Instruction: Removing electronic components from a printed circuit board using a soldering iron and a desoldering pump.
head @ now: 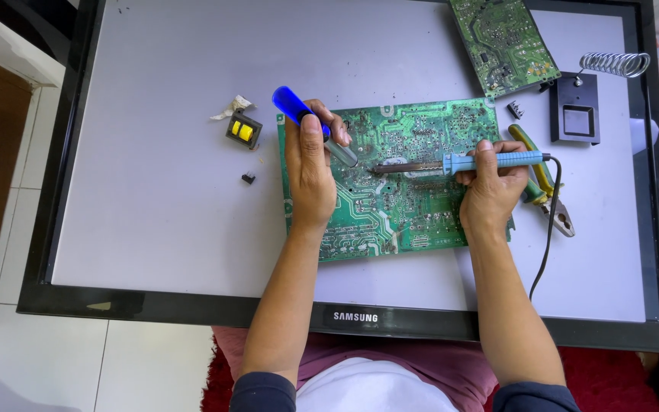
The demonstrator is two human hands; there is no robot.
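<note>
A green circuit board (406,206) lies solder side up on a flat white panel (162,198). My left hand (310,172) grips a blue-and-grey desoldering pump (310,122), tip down on the board near its middle. My right hand (490,187) holds a light-blue soldering iron (467,162); its dark tip lies across the board and points left toward the pump's tip. The iron's black cord (547,244) runs down to the panel's front edge.
A second green board (505,42) lies at the top right by a black iron stand with a coil spring (577,111). Yellow-green pliers (547,187) rest beside my right hand. A small yellow transformer (244,131) and a tiny black part (248,178) sit to the left.
</note>
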